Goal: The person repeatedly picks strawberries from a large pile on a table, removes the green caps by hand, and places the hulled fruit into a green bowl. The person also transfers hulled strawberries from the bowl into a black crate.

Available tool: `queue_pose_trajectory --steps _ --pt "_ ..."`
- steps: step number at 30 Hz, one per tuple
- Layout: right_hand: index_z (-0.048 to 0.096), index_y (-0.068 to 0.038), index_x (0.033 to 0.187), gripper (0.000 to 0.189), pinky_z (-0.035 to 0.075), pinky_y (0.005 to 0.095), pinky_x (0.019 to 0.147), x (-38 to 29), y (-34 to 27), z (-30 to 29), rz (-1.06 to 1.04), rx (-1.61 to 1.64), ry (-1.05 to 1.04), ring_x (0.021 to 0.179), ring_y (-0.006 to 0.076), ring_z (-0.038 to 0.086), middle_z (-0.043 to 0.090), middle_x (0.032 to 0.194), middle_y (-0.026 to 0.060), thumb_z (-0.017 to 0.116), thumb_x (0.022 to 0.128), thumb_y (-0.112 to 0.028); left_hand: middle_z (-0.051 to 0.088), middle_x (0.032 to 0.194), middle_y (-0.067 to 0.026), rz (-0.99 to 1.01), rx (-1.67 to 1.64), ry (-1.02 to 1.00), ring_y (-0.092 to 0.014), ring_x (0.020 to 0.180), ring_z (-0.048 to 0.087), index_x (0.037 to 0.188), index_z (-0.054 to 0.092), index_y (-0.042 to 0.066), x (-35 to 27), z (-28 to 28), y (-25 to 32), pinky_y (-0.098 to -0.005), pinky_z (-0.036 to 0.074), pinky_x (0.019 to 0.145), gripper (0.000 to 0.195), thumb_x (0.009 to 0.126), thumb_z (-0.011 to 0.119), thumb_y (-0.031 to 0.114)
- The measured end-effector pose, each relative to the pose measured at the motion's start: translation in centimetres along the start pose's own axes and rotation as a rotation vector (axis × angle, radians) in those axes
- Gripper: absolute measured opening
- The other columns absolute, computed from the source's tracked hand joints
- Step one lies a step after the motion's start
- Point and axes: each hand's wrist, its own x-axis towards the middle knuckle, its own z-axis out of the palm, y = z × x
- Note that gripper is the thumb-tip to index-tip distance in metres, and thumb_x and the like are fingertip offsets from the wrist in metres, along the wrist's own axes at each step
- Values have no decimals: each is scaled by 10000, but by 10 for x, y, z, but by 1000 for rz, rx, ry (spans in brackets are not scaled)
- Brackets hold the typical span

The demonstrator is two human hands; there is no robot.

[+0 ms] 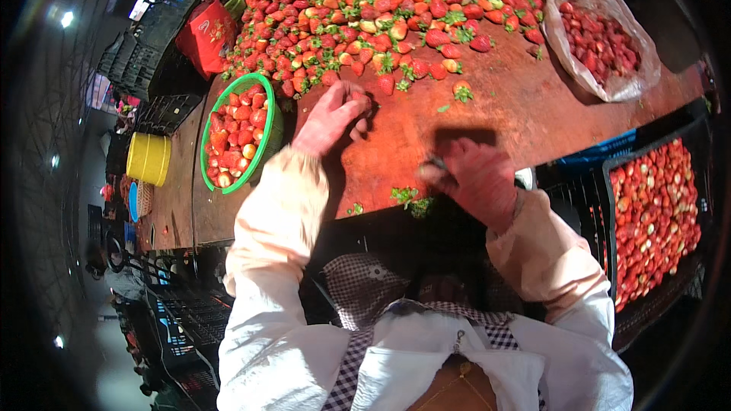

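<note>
My left hand (pixel 334 114) is at the near edge of a large heap of strawberries (pixel 365 5) with green caps. Its fingers curl around what looks like a strawberry (pixel 358 95), mostly covered by the hand. My right hand (pixel 480 177) hovers over the table's front edge, blurred by motion. A small dark, shiny tool (pixel 437 162) shows at its fingertips, too blurred to name exactly. Below and left of that hand are cut-off green strawberry caps (pixel 404 195). To the left of my left hand, a green plastic basket (pixel 268 83) holds strawberries without caps.
A clear plastic bag (pixel 557 51) of dark red berries stands at the right rear. Below it on the right sits a black crate (pixel 610 228) full of hulled strawberries. A red bag (pixel 207 37) and a yellow bucket (pixel 148 158) are on the left. Reddish juice stains the wooden table (pixel 394 142).
</note>
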Motion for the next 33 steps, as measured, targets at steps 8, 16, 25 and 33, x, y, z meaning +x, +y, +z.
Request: queue_pose_trajectory --steps 8,16,25,33 --pt "584 -67 823 425 475 437 565 -4 -45 -24 -67 181 -78 678 345 630 609 734 154 489 925 -469 637 776 -89 56 -613 -165 -75 387 353 1160 519 40 -114 62 26 -201 303 419 415 948 566 394" --pt "599 -94 727 361 413 391 363 -25 -69 1 -525 147 71 439 243 544 577 617 67 548 860 -425 627 856 -61 -212 -1211 52 -172 745 595 1041 595 50 -122 81 -10 -293 493 643 364 965 528 400" --pt "621 -100 760 468 494 422 511 -5 -28 28 -149 113 -239 589 300 629 600 656 126 602 810 -564 555 1174 -202 46 1410 207 -367 988 611 1193 522 188 77 -64 -59 -470 510 771 377 826 550 105" --pt "612 -77 812 442 481 440 550 22 -17 -2 82 149 52 676 329 639 613 721 132 546 877 -510 569 974 -111 16 -624 -209 -100 508 424 1308 365 69 -46 21 1 -212 358 488 507 943 594 335"
